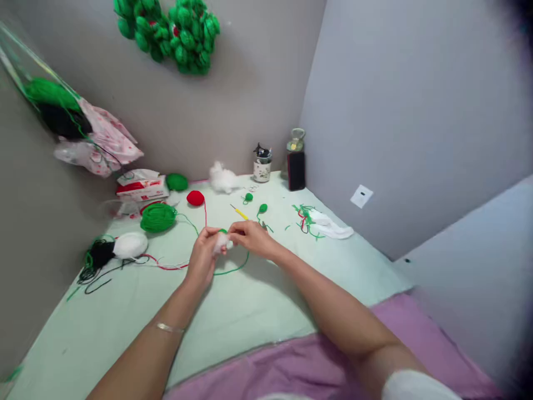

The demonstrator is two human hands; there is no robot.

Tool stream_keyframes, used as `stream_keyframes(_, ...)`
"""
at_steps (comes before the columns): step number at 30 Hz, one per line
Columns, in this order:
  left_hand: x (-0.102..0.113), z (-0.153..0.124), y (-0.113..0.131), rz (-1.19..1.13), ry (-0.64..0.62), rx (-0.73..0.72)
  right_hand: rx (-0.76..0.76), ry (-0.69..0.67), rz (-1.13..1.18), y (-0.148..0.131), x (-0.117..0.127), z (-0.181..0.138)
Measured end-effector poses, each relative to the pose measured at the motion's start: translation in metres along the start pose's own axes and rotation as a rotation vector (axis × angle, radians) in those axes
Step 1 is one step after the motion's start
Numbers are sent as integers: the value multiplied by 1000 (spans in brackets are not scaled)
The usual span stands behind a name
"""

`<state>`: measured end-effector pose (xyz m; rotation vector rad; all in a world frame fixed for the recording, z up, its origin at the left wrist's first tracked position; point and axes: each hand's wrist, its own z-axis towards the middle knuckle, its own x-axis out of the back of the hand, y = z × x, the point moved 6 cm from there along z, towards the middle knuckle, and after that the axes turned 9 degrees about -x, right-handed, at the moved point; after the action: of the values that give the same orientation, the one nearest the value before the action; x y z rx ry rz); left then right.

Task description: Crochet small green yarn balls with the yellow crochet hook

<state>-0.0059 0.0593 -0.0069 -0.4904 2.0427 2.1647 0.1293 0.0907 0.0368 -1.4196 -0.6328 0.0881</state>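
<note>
Both hands meet above the middle of the table. My left hand (pixel 203 254) is closed around a tuft of white stuffing (pixel 221 243) and a small green crochet piece (pixel 224 231), mostly hidden by the fingers. From the right, my right hand (pixel 252 238) pinches at the edge of the same stuffing. A green yarn strand (pixel 233 270) loops over the table below the hands. Just beyond the right hand lie a yellow-handled crochet hook (pixel 241 214) and two small green crochet balls, one nearer (pixel 263 208) and one farther (pixel 249 197).
Left of my hands are a green yarn skein (pixel 158 217), a red yarn ball (pixel 195 198), white yarn (pixel 130 245) and black yarn (pixel 101 255). More stuffing (pixel 222 179), a pen jar (pixel 262 168) and a dark phone (pixel 296 171) stand at the back. Yarn scraps (pixel 306 216) lie right.
</note>
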Motion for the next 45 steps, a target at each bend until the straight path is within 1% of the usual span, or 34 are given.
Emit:
stream_keyframes(2, 2, 2, 1, -7, -3, 12, 3, -68, 26, -4, 0, -1)
stream_keyframes(5, 2, 3, 2, -12, -13, 23, 0, -94, 51, -7, 0, -2)
stream_keyframes(8, 0, 2, 2, -10, -24, 19, -12, -30, 49, -4, -1, -2)
stream_keyframes(11, -2, -2, 4, -5, -25, -15, -30, 49, 24, 1, -2, -1)
stream_keyframes(16, -9, -7, 11, -3, -32, -85, -90, 167, -48, 3, 5, -2)
stream_keyframes(21, -15, -7, 17, 18, -74, -111, -126, 230, -109, 0, 10, -6)
stream_keyframes(24, -14, -6, 18, 53, -98, -118, -112, 220, -130, -2, 11, -7)
stream_keyframes(28, -6, -1, 12, 123, -88, -137, -36, 159, -171, -10, 7, -11)
stream_keyframes(31, 2, 4, 4, 196, -39, -146, 8, 123, -214, -18, -1, -16)
stream_keyframes(35, 8, 13, -4, 275, 44, -172, 19, 99, -238, -22, -13, -20)
stream_keyframes(38, 8, 16, -4, 295, 71, -189, -20, 103, -209, -14, -16, -15)
stream_keyframes(40, 6, 15, -2, 291, 67, -202, -71, 125, -181, -5, -15, -8)
stream_keyframes(45, 0, 3, 14, 238, -20, -238, -130, 167, -147, 10, -4, 2)
